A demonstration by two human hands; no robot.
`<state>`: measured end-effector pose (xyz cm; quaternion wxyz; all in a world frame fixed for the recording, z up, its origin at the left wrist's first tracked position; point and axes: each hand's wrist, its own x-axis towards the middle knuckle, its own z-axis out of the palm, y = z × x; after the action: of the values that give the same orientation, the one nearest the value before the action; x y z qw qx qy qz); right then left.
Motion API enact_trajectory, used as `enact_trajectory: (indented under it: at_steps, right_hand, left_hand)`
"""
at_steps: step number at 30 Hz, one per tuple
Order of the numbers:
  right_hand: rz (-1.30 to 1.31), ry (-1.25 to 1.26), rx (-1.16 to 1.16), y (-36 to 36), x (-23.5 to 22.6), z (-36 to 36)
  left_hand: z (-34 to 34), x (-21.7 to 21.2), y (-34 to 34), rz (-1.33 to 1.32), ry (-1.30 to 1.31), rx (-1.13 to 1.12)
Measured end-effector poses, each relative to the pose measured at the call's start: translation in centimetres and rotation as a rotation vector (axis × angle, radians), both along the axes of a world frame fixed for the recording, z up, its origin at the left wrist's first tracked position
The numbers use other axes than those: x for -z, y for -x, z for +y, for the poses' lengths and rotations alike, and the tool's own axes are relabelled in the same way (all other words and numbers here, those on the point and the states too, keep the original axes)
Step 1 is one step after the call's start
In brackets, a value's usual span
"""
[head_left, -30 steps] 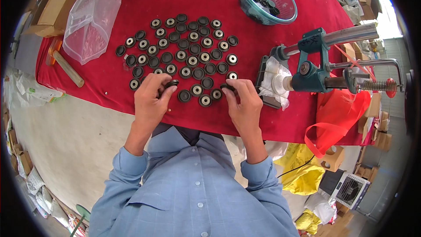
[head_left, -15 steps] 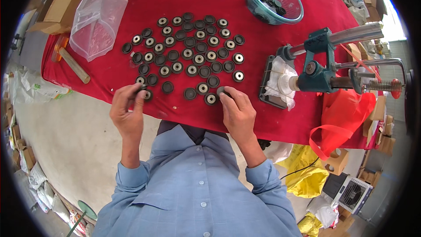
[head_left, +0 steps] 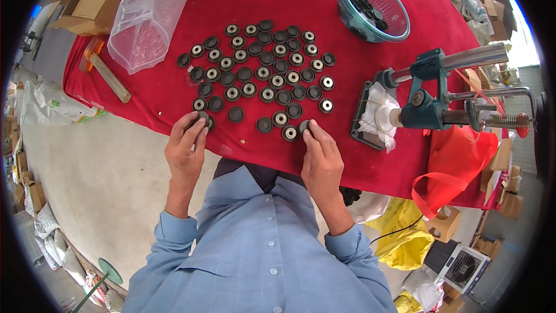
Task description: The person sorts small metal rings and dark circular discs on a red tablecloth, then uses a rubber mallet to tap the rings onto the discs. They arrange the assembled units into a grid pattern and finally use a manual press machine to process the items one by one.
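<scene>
Several small black round discs, many with a silver centre, lie in rows on a red-covered table. My left hand pinches one black disc at the near left end of the group. My right hand grips another black disc at the near right end, beside a disc with a silver centre. Both hands rest near the table's front edge.
A blue-green hand press stands at the right on a dark base with white cloth. At the back are a teal mesh basket holding black discs, a clear plastic bag and a wooden-handled tool. A red bag hangs off the right edge.
Both hands have shifted along the front row of discs, the left one drawing left toward the end of the group. The camera view has also swung.
</scene>
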<state>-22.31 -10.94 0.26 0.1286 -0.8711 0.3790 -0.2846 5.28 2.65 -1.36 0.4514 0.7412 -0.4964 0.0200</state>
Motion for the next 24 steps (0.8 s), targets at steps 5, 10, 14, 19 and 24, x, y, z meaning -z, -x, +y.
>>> enact_trajectory:
  at_steps: [5, 10, 14, 19, 24]
  right_hand:
    - [-0.081, -0.051, 0.075, -1.9, -2.0, -2.2]
    - [0.105, -0.022, 0.085, -4.3, -1.8, -4.1]
    - [0.099, -0.077, 0.088, -4.9, -1.1, -4.2]
    - [-0.1, -0.26, 0.081, -5.1, -0.6, -4.6]
    - [-0.266, -0.215, 0.027, -3.9, -3.0, -3.8]
  left_hand:
    - [-0.2, 0.0, -0.1, -0.12, 0.015, 0.088]
    - [-0.4, 0.5, -0.5, -0.254, 0.029, 0.138]
    - [0.5, 1.4, -0.5, -0.356, -0.024, 0.109]
    - [0.7, 1.8, 0.0, -0.33, -0.027, 0.109]
    - [2.0, 2.6, 0.3, -0.36, -0.095, 0.137]
